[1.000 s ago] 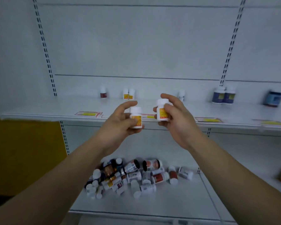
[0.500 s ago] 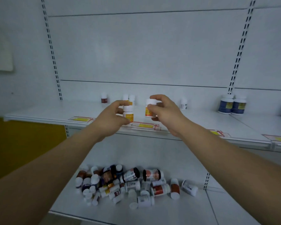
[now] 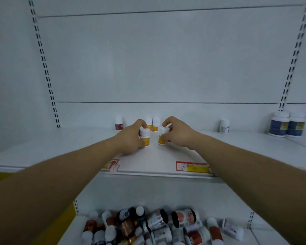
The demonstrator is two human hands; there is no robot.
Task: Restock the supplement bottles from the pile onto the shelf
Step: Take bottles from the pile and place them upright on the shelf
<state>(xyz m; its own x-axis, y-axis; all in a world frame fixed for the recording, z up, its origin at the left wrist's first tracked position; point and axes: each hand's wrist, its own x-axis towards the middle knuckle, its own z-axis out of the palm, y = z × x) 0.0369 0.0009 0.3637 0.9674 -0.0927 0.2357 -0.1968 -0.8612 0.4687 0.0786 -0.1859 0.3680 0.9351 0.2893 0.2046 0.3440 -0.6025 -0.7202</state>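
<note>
**Bottles in both hands, set down on the upper shelf**

Bottles first: the left hand (image 3: 131, 138) is wrapped around a small white-capped bottle with an orange-yellow label (image 3: 145, 137), and the right hand (image 3: 177, 134) is wrapped around its twin (image 3: 162, 137). Both stand upright, with their bases at or on the upper shelf (image 3: 69, 147), just apart from each other between the two hands. Whether they rest fully on the shelf cannot be told.

Judging by their look, these are light, rigid plastic bottles with smooth, somewhat slippery walls and a ribbed cap. They seem unlikely to crush, but they are narrow and may tip if nudged. The body just under the cap, pinched between thumb and fingers as both hands do now, looks the safest place to hold; a grip on the cap alone would let the bottle swing.

Just beyond the fingertips, against the back panel, stand two matching bottles (image 3: 153, 123), so a forward push risks knocking them. Further left of the left hand stands a red-labelled bottle (image 3: 119, 123); well to the right of the right hand are a small white bottle (image 3: 224, 126) and two larger blue ones (image 3: 286, 124).

Below both forearms, on the lower shelf, lies the pile (image 3: 148, 227), still large.
</note>
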